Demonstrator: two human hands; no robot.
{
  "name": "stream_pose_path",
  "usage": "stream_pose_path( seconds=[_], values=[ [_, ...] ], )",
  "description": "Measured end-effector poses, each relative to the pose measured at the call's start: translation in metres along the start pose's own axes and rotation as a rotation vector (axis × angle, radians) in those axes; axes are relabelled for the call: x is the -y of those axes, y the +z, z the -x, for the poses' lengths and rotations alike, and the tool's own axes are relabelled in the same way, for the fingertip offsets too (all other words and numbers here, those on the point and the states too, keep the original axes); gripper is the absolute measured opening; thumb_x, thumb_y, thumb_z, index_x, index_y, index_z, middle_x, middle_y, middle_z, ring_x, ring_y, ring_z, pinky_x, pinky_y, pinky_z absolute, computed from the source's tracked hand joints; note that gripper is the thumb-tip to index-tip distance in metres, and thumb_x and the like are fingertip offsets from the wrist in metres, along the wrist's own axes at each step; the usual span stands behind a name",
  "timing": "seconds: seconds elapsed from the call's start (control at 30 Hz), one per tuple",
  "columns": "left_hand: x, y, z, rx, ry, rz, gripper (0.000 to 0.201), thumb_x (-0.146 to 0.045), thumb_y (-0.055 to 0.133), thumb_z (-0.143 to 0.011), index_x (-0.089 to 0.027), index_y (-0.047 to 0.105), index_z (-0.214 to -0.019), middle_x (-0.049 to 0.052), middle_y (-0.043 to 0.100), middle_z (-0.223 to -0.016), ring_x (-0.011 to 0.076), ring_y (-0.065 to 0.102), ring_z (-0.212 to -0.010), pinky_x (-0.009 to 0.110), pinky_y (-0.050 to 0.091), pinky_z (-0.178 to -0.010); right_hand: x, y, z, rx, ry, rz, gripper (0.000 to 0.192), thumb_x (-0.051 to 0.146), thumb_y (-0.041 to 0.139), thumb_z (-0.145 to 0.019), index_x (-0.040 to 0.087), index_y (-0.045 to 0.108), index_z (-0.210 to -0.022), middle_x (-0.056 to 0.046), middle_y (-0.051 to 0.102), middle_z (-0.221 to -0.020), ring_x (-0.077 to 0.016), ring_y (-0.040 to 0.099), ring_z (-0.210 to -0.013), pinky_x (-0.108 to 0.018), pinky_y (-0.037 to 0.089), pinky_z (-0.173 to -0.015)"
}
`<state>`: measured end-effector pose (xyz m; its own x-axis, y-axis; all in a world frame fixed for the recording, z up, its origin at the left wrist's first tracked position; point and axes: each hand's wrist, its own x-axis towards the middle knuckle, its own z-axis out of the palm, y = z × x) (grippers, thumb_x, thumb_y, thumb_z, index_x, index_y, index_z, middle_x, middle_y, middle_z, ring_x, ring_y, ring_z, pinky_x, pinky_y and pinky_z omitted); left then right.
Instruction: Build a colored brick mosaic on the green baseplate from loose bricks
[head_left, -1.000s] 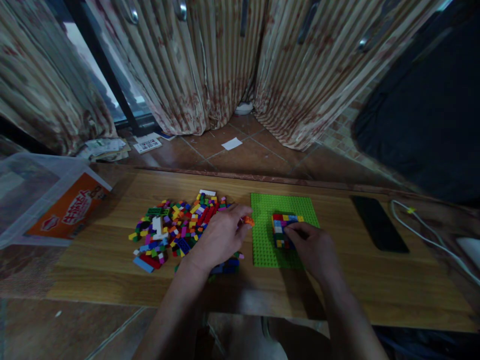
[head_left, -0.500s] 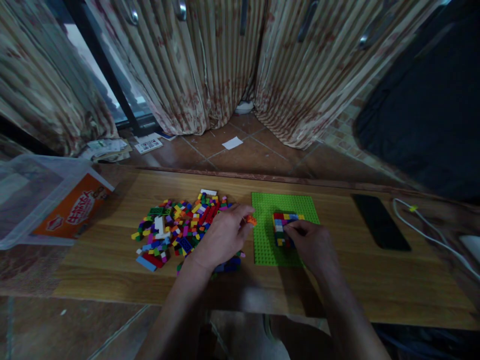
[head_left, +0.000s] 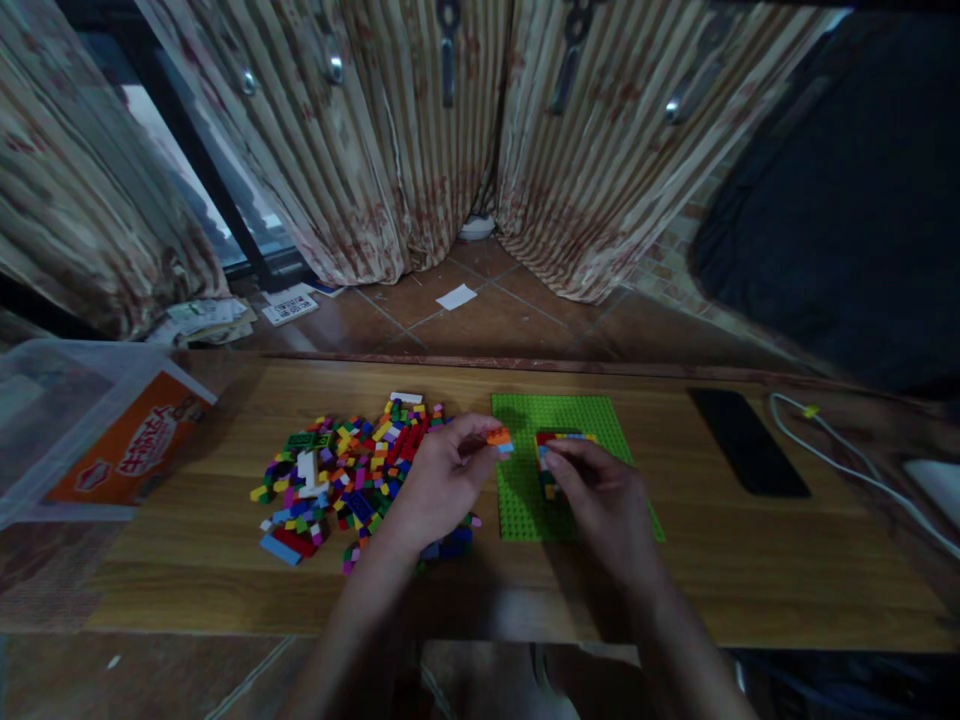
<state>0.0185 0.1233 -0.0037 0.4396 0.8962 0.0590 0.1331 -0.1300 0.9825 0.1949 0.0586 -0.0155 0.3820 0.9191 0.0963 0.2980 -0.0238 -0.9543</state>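
My left hand (head_left: 442, 478) is closed in a pinch on toy bricks (head_left: 499, 438), orange with light blue below, over the left edge of the green baseplate (head_left: 517, 515). Beneath and beside that hand spreads a pile of mixed coloured bricks (head_left: 349, 450). On the baseplate sits a low block of red, blue, yellow and white bricks (head_left: 541, 440), largely covered by my right hand (head_left: 604, 490). The right thumb and forefinger are pinched together over its left side; whatever lies between them is too small to make out.
A clear plastic box (head_left: 75, 365) with an orange label stands at the left end of the wooden table (head_left: 202, 560). To the right lie a dark phone (head_left: 750, 440) and a white cable (head_left: 840, 450). Curtains (head_left: 375, 180) hang behind.
My right fingertips have shifted to the left side of the brick block. Light blue now shows under the orange in my left hand. The view has tilted slightly upward and to the right.
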Motion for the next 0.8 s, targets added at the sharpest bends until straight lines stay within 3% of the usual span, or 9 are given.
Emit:
stream_pose_path(
  seconds=[0.1, 0.2, 0.53, 0.8],
  values=[
    [-0.006, 0.007, -0.001, 0.024, -0.031, 0.123, 0.014, -0.020, 0.057, -0.087, -0.016, 0.063, -0.099, 0.004, 0.071, -0.092, 0.0167, 0.066, -0.090, 0.030, 0.053, -0.083, 0.006, 0.016, 0.005, 0.097, -0.032, -0.095, 0.024, 0.040, 0.069, -0.080, 0.023, 0.070, -0.097, -0.002, 0.071, -0.089, -0.0175, 0.065, -0.082, -0.030, 0.050, -0.077],
    [-0.013, 0.010, 0.000, 0.070, -0.054, 0.138, 0.011, -0.018, 0.056, -0.086, -0.016, 0.063, -0.095, 0.003, 0.070, -0.090, 0.0167, 0.066, -0.091, 0.030, 0.052, -0.084, 0.010, 0.024, 0.006, 0.078, -0.048, -0.134, 0.017, 0.036, 0.071, -0.079, 0.023, 0.070, -0.091, 0.000, 0.069, -0.084, -0.0159, 0.062, -0.077, -0.029, 0.048, -0.073],
    [-0.009, 0.003, 0.003, 0.163, -0.035, 0.183, 0.015, -0.025, 0.059, -0.088, -0.016, 0.063, -0.099, 0.005, 0.068, -0.094, 0.0163, 0.064, -0.088, 0.028, 0.050, -0.079, 0.011, 0.021, 0.009, 0.102, -0.083, -0.096, 0.016, 0.038, 0.070, -0.082, 0.022, 0.071, -0.087, 0.000, 0.067, -0.079, -0.0149, 0.059, -0.072, -0.027, 0.045, -0.068],
    [-0.010, 0.007, 0.004, 0.179, -0.108, 0.359, 0.018, -0.028, 0.067, -0.083, -0.014, 0.066, -0.094, 0.003, 0.068, -0.083, 0.0139, 0.065, -0.075, 0.026, 0.051, -0.071, 0.018, 0.011, 0.009, 0.243, -0.078, -0.259, 0.012, 0.033, 0.067, -0.086, 0.025, 0.073, -0.090, 0.001, 0.068, -0.077, -0.0134, 0.060, -0.073, -0.026, 0.048, -0.069]
  ],
)
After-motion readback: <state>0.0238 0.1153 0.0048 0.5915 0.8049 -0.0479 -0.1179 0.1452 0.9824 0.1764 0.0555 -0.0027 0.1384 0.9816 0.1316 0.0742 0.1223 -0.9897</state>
